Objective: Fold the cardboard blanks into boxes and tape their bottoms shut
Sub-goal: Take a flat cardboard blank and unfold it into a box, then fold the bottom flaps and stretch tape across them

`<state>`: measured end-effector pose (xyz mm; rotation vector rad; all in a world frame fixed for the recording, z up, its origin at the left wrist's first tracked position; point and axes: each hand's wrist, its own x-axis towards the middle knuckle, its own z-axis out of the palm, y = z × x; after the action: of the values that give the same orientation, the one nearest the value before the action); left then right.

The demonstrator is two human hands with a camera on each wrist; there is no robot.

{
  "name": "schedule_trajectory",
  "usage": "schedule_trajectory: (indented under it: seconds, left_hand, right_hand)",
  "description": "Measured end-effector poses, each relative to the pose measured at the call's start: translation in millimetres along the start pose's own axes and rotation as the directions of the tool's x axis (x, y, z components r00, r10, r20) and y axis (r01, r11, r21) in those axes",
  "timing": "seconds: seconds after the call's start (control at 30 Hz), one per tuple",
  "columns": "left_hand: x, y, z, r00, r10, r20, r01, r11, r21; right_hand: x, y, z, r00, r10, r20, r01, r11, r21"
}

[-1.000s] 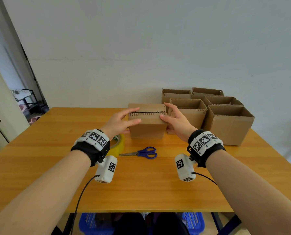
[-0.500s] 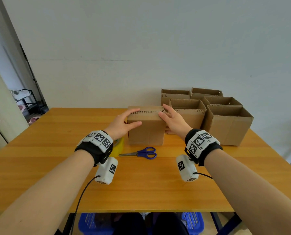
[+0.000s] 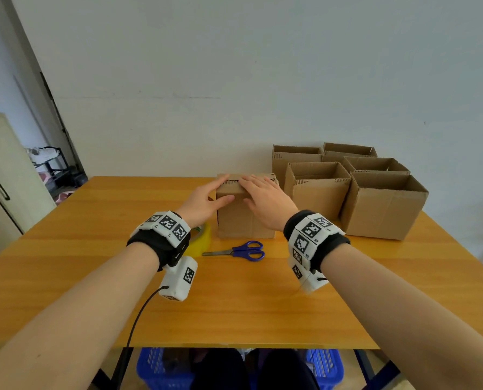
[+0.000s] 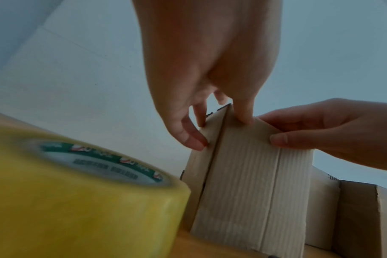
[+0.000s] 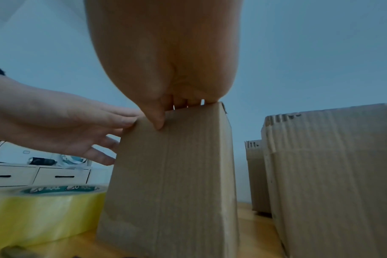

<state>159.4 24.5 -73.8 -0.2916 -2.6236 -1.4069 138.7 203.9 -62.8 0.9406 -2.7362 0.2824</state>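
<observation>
A closed-topped cardboard box (image 3: 246, 220) stands on the wooden table (image 3: 234, 305), its folded flaps meeting in a seam on top. My left hand (image 3: 223, 190) grips its upper left corner, fingers on the top and side, thumb on the front face. My right hand (image 3: 262, 192) lies flat across the top flaps, thumb hooked over the front edge. In the left wrist view the box (image 4: 250, 183) rises beside a yellow tape roll (image 4: 77, 200). In the right wrist view my right thumb presses the box (image 5: 172, 174) near its top edge.
The tape roll (image 3: 199, 243) sits left of the box, under my left wrist. Blue-handled scissors (image 3: 240, 250) lie just in front of it. Several open finished boxes (image 3: 380, 206) stand at the back right. Blue baskets (image 3: 161, 367) are under the table; a cabinet (image 3: 4, 187) stands left.
My right hand has slid from the box's right end onto its top, now pressing the flaps flat. My left hand has shifted slightly but stays at the left corner.
</observation>
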Motion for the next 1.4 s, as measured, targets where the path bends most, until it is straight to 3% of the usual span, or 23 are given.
schedule_trajectory:
  seconds: [0.1, 0.17, 0.3, 0.5, 0.57, 0.67, 0.9, 1.03, 1.4]
  left_hand:
    - [-12.3, -7.0, -7.7, 0.998, -0.026, -0.065, 0.023, 0.998, -0.057]
    - [-22.7, -15.0, -14.6, 0.995, -0.081, -0.064, 0.085, 0.995, 0.051]
    - [-45.4, -32.2, -23.9, 0.975, -0.206, 0.088, 0.17, 0.937, 0.305]
    - [-60.2, -33.7, -27.5, 0.913, -0.289, 0.288, 0.075, 0.813, 0.578]
    - [-61.1, -32.6, -27.7, 0.908, -0.289, 0.303, 0.044, 0.785, 0.618]
    - [-62.0, -34.1, -30.7, 0.915, -0.302, 0.267, 0.097, 0.808, 0.581]
    - [-43.7, -5.8, -57.2, 0.973, -0.23, 0.016, 0.21, 0.916, 0.342]
    - [-26.8, 19.8, -74.3, 0.993, -0.101, -0.06, 0.115, 0.94, 0.322]
    - [16.4, 85.4, -76.6, 0.998, 0.037, 0.057, -0.058, 0.91, 0.412]
  right_hand:
    - [0.2, 1.1, -2.5, 1.0, 0.011, 0.009, -0.011, 0.999, 0.033]
    - [-0.6, 0.5, -3.7, 1.0, 0.017, 0.013, -0.018, 0.999, 0.051]
    - [-1.7, -1.0, -4.8, 0.999, 0.031, 0.018, -0.032, 0.997, 0.071]
    - [-1.6, -3.0, -3.4, 0.998, 0.051, 0.022, -0.053, 0.995, 0.089]
    - [-1.5, -2.9, -3.2, 0.998, 0.053, 0.016, -0.054, 0.994, 0.093]
    - [-1.9, -3.7, -3.9, 0.998, 0.054, 0.018, -0.056, 0.994, 0.095]
    - [-2.1, -4.3, -5.0, 0.998, 0.062, 0.03, -0.064, 0.995, 0.08]
    - [-3.2, -7.4, -10.4, 0.997, 0.068, 0.038, -0.072, 0.99, 0.118]
    - [8.2, -4.1, -15.6, 0.997, 0.071, 0.021, -0.074, 0.978, 0.198]
